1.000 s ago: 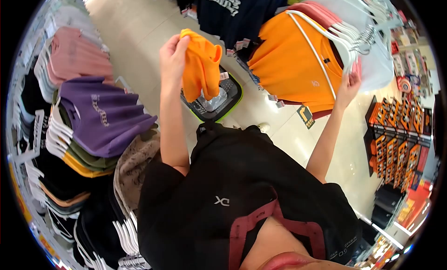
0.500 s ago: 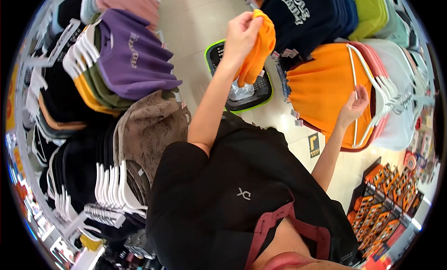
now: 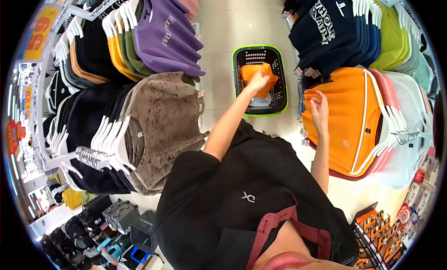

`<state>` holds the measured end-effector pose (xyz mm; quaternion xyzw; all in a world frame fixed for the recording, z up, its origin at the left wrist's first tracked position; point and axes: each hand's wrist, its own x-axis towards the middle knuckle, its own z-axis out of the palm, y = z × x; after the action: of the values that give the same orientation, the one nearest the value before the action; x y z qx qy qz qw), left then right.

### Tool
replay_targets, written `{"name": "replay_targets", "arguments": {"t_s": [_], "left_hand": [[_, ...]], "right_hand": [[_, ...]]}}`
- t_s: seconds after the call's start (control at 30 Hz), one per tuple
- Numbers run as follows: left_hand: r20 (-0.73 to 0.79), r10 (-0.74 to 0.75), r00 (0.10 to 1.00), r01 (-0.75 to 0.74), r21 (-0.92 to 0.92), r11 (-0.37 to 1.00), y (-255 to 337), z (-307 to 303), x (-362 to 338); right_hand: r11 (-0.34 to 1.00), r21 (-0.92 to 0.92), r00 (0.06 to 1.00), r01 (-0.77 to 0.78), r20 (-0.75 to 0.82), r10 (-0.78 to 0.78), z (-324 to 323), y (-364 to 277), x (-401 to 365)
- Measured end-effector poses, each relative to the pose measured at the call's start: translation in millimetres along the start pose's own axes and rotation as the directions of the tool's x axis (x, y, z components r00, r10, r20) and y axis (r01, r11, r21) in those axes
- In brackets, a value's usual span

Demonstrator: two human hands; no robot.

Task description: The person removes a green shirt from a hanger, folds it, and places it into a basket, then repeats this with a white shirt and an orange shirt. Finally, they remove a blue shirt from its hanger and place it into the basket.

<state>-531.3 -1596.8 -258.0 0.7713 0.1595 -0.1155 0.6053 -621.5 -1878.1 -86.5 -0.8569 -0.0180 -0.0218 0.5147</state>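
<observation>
Low over the shopping basket (image 3: 285, 83), my left hand (image 3: 257, 81) is closed on a bunched orange garment (image 3: 267, 90). The basket is black with a bright green rim and stands on the floor ahead of me. Part of the cloth lies against its perforated inside, next to a clear plastic-wrapped item (image 3: 260, 101). My right hand (image 3: 320, 110) is raised with loosely bent, separated fingers and holds nothing. It overlaps the edge of an orange sweatshirt (image 3: 342, 125), which hangs on a white hanger at the front of the right rack.
Hanging tops flank the tiled aisle (image 3: 226, 27). A purple sweatshirt (image 3: 163, 37) and a brown patterned top (image 3: 160, 116) hang on the left. Navy printed sweatshirts (image 3: 321, 32) hang on the right. Behind are a wire rack of orange-packaged goods (image 3: 379, 237) and grey crates (image 3: 122, 216).
My left hand has lowered the orange garment from above the basket down into it. My right hand has moved left, from the hanger to the sweatshirt's near edge.
</observation>
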Motion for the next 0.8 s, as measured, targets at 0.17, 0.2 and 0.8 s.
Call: {"name": "replay_targets", "arguments": {"t_s": [0.17,0.2,0.8], "left_hand": [[0.021,-0.139,0.99,0.139,0.009,0.99,-14,-22,-72],[-0.01,-0.145,0.989,0.145,0.028,0.989,-22,-23,-76],[0.106,-0.373,0.922,0.383,-0.109,0.917,-9,15,-172]], "right_hand": [[0.996,-0.057,0.982,-0.069,0.17,0.077,-28,34,-24],[0.998,-0.02,0.985,-0.066,0.16,0.068,-32,47,-29],[0.989,0.0,0.898,-0.15,0.418,0.136,-72,103,-34]]}}
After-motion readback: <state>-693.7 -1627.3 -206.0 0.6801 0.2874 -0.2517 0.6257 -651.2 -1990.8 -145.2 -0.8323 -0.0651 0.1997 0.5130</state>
